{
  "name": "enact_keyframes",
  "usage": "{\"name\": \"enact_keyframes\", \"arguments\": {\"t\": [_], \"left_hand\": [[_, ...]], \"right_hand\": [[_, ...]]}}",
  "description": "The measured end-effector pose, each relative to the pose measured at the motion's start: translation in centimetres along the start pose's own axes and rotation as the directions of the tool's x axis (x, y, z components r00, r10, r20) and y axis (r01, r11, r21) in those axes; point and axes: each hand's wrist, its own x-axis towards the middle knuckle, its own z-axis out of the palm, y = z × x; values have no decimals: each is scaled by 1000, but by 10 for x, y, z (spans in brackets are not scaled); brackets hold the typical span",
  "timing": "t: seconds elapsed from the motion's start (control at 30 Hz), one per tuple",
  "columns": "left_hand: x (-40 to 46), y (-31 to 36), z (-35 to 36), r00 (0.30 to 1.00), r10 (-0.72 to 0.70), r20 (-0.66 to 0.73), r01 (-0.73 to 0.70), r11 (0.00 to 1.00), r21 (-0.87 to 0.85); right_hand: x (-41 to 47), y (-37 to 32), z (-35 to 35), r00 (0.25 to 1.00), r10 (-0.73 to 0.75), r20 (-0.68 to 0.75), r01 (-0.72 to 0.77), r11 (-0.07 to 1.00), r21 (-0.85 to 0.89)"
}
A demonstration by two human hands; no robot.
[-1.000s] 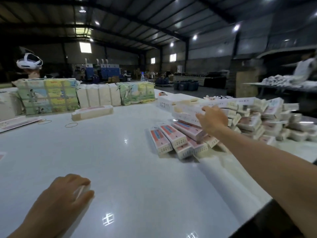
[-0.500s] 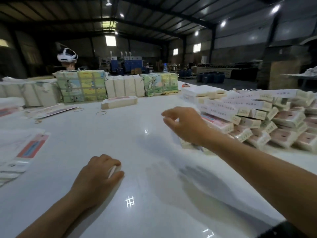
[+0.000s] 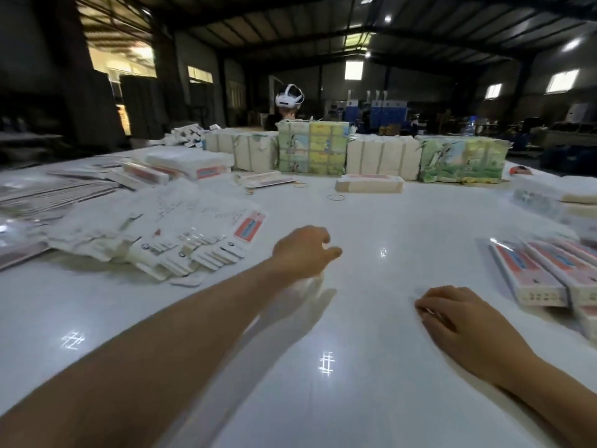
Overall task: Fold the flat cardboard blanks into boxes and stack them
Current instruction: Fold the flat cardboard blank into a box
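A loose pile of flat white cardboard blanks [image 3: 181, 227] with red-and-blue print lies on the white table [image 3: 355, 399], left of centre. Folded boxes [image 3: 536, 273] lie in a row at the right edge. My left hand [image 3: 303, 253] is stretched out over the table just right of the blanks. It is blurred, its fingers loosely curled, and I see nothing in it. My right hand [image 3: 462, 321] rests on the table beside the folded boxes. Its fingertips touch the surface and it holds nothing.
Bundles of wrapped packs [image 3: 358, 153] line the far side of the table. A single box [image 3: 370, 184] and rubber bands [image 3: 336, 197] lie in front of them. More flat stacks [image 3: 190, 163] sit at the far left. A person wearing a white headset [image 3: 289, 98] stands behind the bundles.
My view has swung left, from the box stack to the pile of blanks. My right hand left the stack and came down onto the table. My left hand reached forward.
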Motion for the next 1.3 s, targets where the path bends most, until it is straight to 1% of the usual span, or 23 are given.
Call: {"name": "enact_keyframes", "arguments": {"t": [0.07,0.17,0.23,0.27,0.33,0.53,0.67,0.77,0.8,0.83,0.87,0.9,0.93,0.97,1.0,1.07,1.1,1.13,1.17,1.2,1.23,1.27,1.3], "left_hand": [[23,-35,-34,978,-194,-78,202,973,111],[40,-92,-61,864,-470,-177,502,831,241],[44,-120,-63,794,-581,-179,606,732,312],[47,-129,-59,781,-599,-178,619,703,351],[56,-142,-52,783,-588,-203,616,689,381],[74,-157,-62,768,-598,-230,640,729,241],[76,-156,-56,785,-499,-367,613,711,345],[73,-150,-55,806,-408,-430,584,667,463],[73,-147,-56,813,-377,-444,569,679,465],[73,-143,-56,822,-353,-447,541,729,420],[73,-137,-58,835,-340,-434,493,811,314],[72,-129,-59,850,-339,-404,431,888,162],[70,-119,-61,865,-339,-370,364,931,0],[69,-107,-62,876,-336,-345,297,941,-162],[65,-94,-63,887,-336,-316,233,918,-322],[52,-63,-57,923,-337,-185,168,787,-594],[43,-48,-52,942,-322,-93,179,717,-674],[34,-35,-45,956,-293,-9,200,676,-710],[25,-24,-36,967,-248,61,215,665,-715],[16,-14,-28,974,-193,122,222,672,-707],[7,-4,-19,974,-143,173,224,687,-691],[-3,5,-11,971,-109,215,227,710,-667],[-11,12,-4,965,-88,248,232,733,-639]], "right_hand": [[0,1,1,1000,4,-1,-4,1000,13],[-1,-2,1,1000,6,-1,-6,1000,25],[-1,-4,1,1000,19,-5,-18,999,45],[0,-4,1,1000,27,-3,-27,998,50],[1,-5,0,999,41,6,-42,998,50],[1,-7,0,998,70,4,-70,995,74],[1,-8,-2,999,51,9,-52,997,63],[0,-9,-4,999,47,9,-47,996,70],[0,-10,-4,999,45,10,-45,997,65],[-1,-10,-4,999,41,14,-42,998,55],[-1,-10,-4,999,31,16,-32,998,49],[-1,-9,-4,1000,21,17,-22,999,46],[0,-8,-2,1000,15,21,-16,999,46],[1,-6,-1,999,13,37,-15,999,44],[3,-5,0,998,18,58,-20,999,41],[5,-2,1,997,61,53,-67,991,118],[6,-1,-1,991,132,14,-131,960,249],[6,0,-4,970,243,-15,-211,869,447],[7,0,-9,926,376,7,-283,683,673],[9,1,-15,864,499,74,-317,423,849],[11,5,-20,795,579,181,-328,160,931],[12,8,-24,732,613,296,-335,-55,941],[13,13,-27,680,620,391,-354,-189,916]]}}
